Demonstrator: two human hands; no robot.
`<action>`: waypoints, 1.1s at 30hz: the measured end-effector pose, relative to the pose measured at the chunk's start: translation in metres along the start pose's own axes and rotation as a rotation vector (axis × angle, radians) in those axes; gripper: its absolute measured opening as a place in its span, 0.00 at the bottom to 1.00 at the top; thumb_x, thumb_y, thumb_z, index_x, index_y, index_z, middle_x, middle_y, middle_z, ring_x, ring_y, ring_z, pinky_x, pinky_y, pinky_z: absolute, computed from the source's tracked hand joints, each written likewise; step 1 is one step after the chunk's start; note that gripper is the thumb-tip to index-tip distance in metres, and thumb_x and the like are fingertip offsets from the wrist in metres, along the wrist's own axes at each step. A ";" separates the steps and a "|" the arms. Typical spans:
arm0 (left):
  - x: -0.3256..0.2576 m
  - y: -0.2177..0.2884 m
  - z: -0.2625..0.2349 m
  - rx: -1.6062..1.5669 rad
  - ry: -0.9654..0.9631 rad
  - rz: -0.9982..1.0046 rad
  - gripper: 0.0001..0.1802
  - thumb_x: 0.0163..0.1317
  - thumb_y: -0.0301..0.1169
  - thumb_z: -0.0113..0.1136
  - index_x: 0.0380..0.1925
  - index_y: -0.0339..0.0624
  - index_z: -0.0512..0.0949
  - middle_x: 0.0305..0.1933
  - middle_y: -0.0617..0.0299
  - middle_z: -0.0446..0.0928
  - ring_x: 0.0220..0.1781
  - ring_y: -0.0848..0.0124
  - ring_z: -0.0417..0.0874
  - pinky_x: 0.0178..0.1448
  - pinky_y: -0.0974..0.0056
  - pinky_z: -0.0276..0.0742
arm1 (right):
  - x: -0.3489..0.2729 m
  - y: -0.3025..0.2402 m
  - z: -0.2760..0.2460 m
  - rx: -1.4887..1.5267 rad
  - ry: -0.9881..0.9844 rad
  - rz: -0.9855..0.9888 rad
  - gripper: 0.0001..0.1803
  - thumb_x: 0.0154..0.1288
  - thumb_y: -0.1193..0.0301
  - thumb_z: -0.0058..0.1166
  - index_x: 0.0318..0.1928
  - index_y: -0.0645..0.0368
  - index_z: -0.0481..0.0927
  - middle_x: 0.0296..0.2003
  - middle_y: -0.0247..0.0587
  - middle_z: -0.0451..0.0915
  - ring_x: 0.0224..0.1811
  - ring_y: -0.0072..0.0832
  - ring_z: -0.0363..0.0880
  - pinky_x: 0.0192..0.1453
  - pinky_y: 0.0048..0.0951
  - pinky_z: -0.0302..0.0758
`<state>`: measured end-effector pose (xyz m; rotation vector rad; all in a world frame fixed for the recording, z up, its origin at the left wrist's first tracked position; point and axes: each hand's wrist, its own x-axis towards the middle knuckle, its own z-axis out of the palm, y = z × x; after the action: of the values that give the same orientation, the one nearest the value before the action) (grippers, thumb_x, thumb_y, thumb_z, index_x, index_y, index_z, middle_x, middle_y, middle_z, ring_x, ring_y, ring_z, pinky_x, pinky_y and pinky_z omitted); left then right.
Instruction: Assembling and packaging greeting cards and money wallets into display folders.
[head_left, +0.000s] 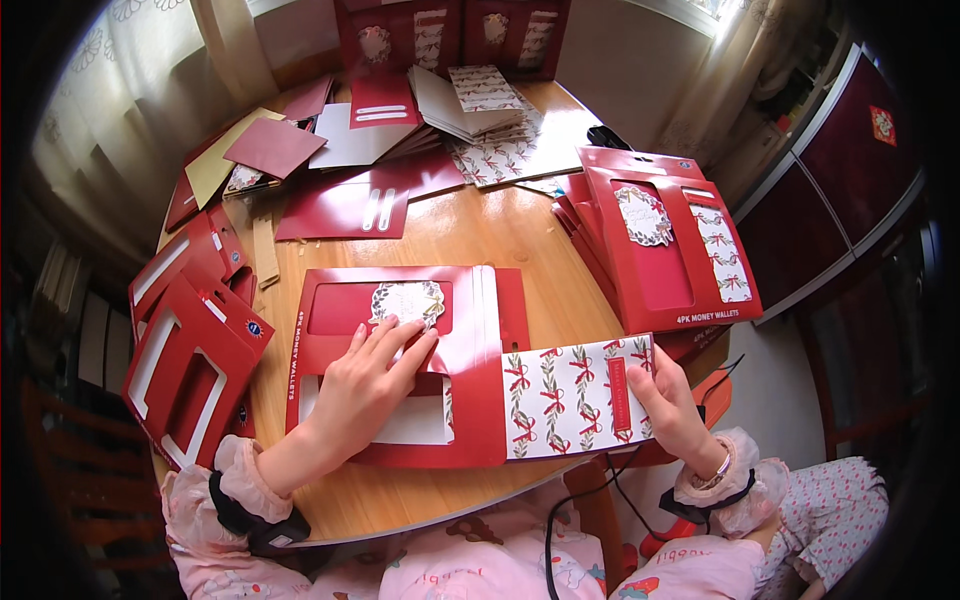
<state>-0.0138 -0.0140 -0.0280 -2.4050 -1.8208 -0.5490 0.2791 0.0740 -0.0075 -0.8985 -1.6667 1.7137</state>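
Observation:
A red cardboard sleeve (470,400) with cut-out windows lies sideways on the table in front of me. My left hand (368,385) rests on it, fingers stretched out, the tips at a white wreath-shaped card (408,302) in the upper window. At the sleeve's right end a white paper wallet (575,398), printed with green garlands and red bows and bearing a red label, sticks out of the opening. My right hand (668,405) grips its outer end, thumb on top and the other fingers underneath. Whether its inner end is inside the sleeve is hidden.
Filled red packs (655,250) are piled at the right. Unfilled red sleeves (190,370) lie at the left edge. Farther back are pink cards (273,147), a yellow card (228,165) and patterned wallets (495,160). Black cables (552,510) hang by the near edge.

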 end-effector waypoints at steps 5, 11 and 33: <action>-0.002 0.001 0.003 0.045 0.028 0.009 0.26 0.45 0.21 0.55 0.49 0.40 0.70 0.51 0.54 0.70 0.54 0.53 0.72 0.55 0.50 0.70 | 0.004 0.000 -0.002 -0.022 -0.016 0.028 0.15 0.68 0.69 0.37 0.49 0.67 0.63 0.41 0.40 0.74 0.41 0.18 0.73 0.46 0.21 0.71; 0.000 0.006 0.006 0.070 0.054 -0.035 0.28 0.41 0.19 0.57 0.49 0.40 0.71 0.51 0.56 0.70 0.55 0.56 0.71 0.57 0.51 0.68 | 0.003 0.004 0.000 0.043 0.028 0.035 0.15 0.68 0.68 0.37 0.48 0.67 0.64 0.41 0.39 0.74 0.41 0.17 0.72 0.46 0.20 0.70; 0.002 -0.004 -0.014 -0.080 -0.021 -0.012 0.28 0.46 0.23 0.58 0.51 0.39 0.67 0.56 0.51 0.63 0.60 0.52 0.64 0.61 0.54 0.63 | 0.004 0.008 0.018 0.016 0.061 0.049 0.13 0.69 0.69 0.38 0.45 0.66 0.66 0.39 0.38 0.74 0.40 0.16 0.73 0.45 0.19 0.71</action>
<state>-0.0199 -0.0144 -0.0150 -2.4615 -1.8565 -0.6116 0.2625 0.0656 -0.0157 -0.9820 -1.6014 1.7117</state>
